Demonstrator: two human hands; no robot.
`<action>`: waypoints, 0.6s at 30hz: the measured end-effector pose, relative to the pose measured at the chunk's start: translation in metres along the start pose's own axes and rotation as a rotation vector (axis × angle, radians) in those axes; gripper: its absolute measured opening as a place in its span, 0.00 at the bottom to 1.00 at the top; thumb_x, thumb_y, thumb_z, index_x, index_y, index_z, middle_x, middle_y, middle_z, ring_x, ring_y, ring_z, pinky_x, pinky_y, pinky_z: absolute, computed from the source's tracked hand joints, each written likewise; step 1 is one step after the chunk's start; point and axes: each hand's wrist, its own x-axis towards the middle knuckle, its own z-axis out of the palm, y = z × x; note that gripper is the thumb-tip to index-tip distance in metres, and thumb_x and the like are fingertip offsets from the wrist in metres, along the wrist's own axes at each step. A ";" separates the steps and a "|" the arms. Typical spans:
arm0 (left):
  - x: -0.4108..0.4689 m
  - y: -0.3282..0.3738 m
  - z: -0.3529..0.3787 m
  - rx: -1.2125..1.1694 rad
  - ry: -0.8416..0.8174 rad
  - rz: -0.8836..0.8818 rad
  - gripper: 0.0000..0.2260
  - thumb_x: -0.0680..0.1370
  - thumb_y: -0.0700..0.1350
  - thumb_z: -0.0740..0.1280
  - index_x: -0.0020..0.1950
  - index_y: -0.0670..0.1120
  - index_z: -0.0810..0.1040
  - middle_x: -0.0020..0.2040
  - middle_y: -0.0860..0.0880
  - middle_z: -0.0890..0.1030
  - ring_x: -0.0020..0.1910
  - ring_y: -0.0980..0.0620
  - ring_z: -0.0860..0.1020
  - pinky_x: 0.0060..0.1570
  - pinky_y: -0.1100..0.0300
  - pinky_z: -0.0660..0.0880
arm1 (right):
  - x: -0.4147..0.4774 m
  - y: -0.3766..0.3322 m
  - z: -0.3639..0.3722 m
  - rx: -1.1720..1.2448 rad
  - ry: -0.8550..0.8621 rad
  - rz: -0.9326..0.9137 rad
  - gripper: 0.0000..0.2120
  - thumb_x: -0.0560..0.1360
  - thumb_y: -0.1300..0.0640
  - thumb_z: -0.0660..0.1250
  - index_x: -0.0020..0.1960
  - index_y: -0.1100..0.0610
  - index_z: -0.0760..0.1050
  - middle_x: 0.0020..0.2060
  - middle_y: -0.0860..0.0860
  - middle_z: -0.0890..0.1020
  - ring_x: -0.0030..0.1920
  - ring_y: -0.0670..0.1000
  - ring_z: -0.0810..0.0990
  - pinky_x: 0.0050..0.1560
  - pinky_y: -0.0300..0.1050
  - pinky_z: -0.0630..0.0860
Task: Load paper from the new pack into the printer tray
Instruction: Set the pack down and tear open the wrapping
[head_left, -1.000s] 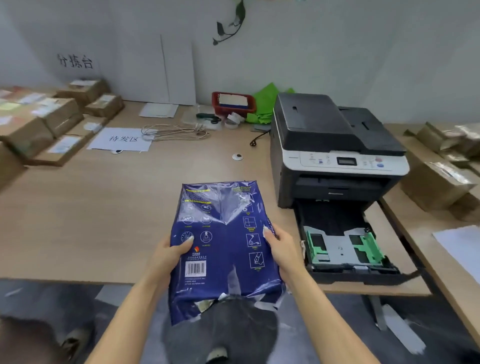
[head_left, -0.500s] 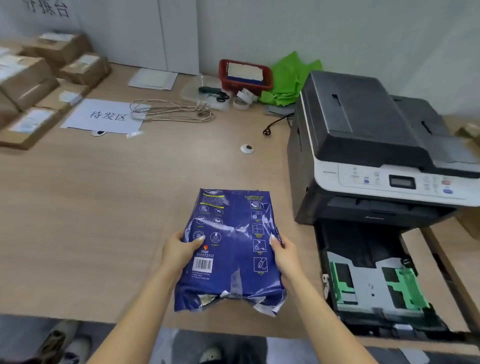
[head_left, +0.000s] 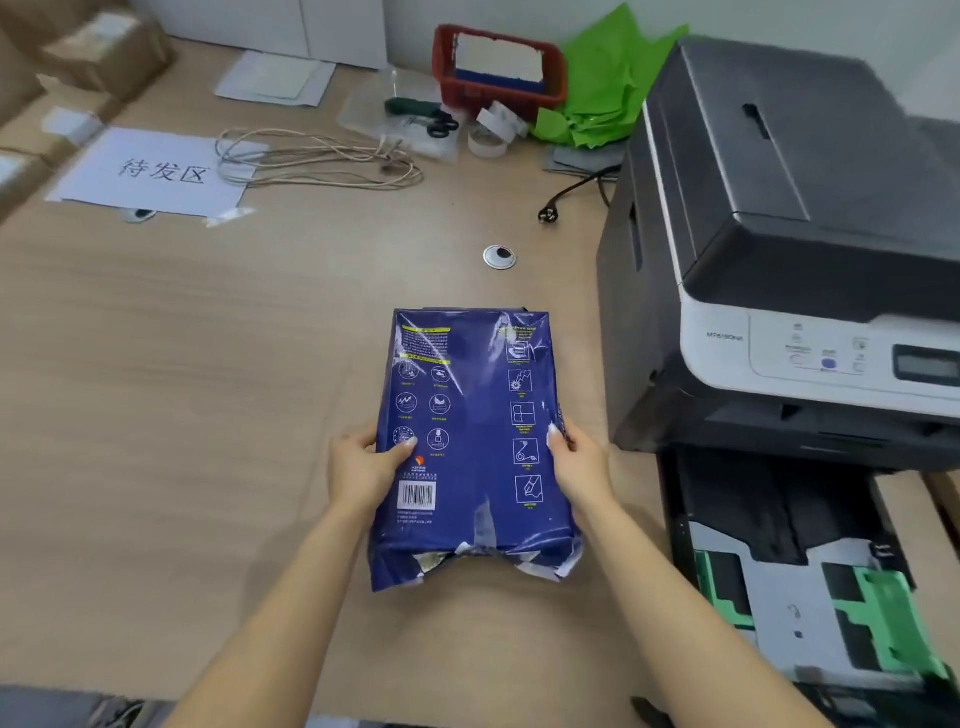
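Hands grip the paper pack (head_left: 470, 447) by its long sides, left hand (head_left: 358, 467) and right hand (head_left: 582, 462), near the surface's (head_left: 208, 415) front edge; the open tray (head_left: 810, 613) lies right, nearer the right hand.

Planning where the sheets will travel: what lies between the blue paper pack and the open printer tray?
In the head view, only bare wooden desk separates the blue paper pack from the printer tray; the right hand grips the pack's near side.
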 end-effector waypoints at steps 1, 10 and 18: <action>0.003 0.000 0.001 0.011 0.004 0.009 0.05 0.70 0.39 0.73 0.41 0.49 0.82 0.41 0.42 0.85 0.40 0.42 0.84 0.45 0.45 0.81 | 0.007 0.004 0.002 -0.042 0.014 0.004 0.09 0.73 0.40 0.57 0.43 0.29 0.76 0.57 0.55 0.76 0.57 0.56 0.78 0.59 0.58 0.77; 0.025 -0.010 -0.005 0.062 -0.086 0.071 0.07 0.70 0.43 0.73 0.45 0.53 0.81 0.45 0.49 0.86 0.44 0.47 0.84 0.48 0.48 0.81 | 0.010 -0.017 0.008 -0.279 0.092 -0.012 0.21 0.78 0.45 0.58 0.68 0.51 0.71 0.63 0.57 0.70 0.66 0.59 0.65 0.69 0.55 0.65; 0.005 -0.027 -0.020 0.092 0.028 0.061 0.11 0.72 0.43 0.72 0.51 0.47 0.74 0.46 0.46 0.77 0.43 0.48 0.77 0.49 0.50 0.77 | -0.067 -0.011 0.028 -0.374 0.003 -0.410 0.08 0.73 0.59 0.69 0.52 0.56 0.79 0.46 0.45 0.77 0.50 0.51 0.77 0.54 0.46 0.75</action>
